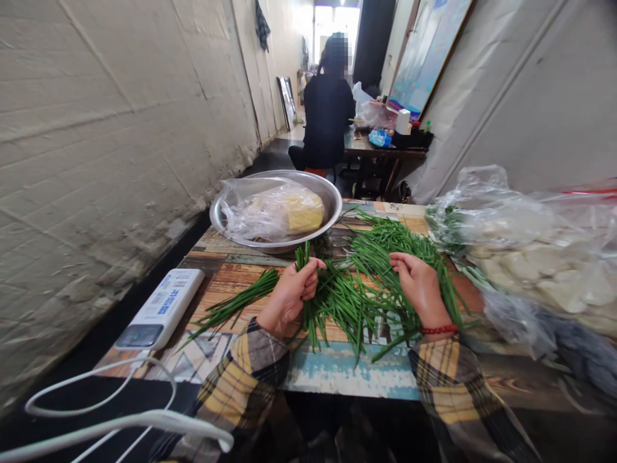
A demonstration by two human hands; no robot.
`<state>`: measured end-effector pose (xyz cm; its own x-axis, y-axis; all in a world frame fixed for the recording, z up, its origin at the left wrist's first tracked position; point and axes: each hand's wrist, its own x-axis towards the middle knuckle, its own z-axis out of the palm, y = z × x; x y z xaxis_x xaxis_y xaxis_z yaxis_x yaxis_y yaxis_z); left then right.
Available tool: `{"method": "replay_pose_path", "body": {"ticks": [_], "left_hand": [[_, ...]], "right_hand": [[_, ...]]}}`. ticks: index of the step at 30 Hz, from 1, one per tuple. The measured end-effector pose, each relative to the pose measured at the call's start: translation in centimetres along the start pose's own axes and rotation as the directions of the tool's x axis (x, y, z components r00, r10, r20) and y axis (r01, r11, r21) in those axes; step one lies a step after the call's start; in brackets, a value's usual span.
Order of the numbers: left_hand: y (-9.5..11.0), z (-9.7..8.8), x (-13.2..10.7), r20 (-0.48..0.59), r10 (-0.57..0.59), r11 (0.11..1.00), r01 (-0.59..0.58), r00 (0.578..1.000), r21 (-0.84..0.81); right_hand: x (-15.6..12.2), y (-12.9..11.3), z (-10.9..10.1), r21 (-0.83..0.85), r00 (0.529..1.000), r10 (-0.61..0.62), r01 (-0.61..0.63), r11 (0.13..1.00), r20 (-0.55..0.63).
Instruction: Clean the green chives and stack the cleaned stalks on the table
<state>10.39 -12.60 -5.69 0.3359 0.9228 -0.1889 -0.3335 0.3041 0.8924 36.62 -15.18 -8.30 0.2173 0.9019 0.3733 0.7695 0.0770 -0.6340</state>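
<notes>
- You have one metal bowl (pixel 274 245), one clear bag (pixel 260 209) inside.
- Your two hands, left hand (pixel 295 292) and right hand (pixel 420 286), before the bowl.
- One white device (pixel 164 305) left of it.
- Two counters: near counter (pixel 347 378) under it, far counter (pixel 373 153) beyond.
- One seated person (pixel 326 116) beyond it.
- Green stalks (pixel 359 299): too many to count.

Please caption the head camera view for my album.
Left hand gripping green stalks, right hand at a loose pile, metal bowl behind.

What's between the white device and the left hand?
A bundle of green stalks, lying on the wood-patterned tabletop. Shows in the head view.
</notes>
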Motion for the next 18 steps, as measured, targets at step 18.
{"method": "replay_pose_path", "body": {"ticks": [18], "left_hand": [[-0.2, -0.1, 0.1, -0.009, 0.002, 1.0, -0.002, 1.0, -0.016]], "right_hand": [[-0.1, 1.4, 0.8, -0.277, 0.994, -0.107, 0.095, 0.956, -0.029]]}}
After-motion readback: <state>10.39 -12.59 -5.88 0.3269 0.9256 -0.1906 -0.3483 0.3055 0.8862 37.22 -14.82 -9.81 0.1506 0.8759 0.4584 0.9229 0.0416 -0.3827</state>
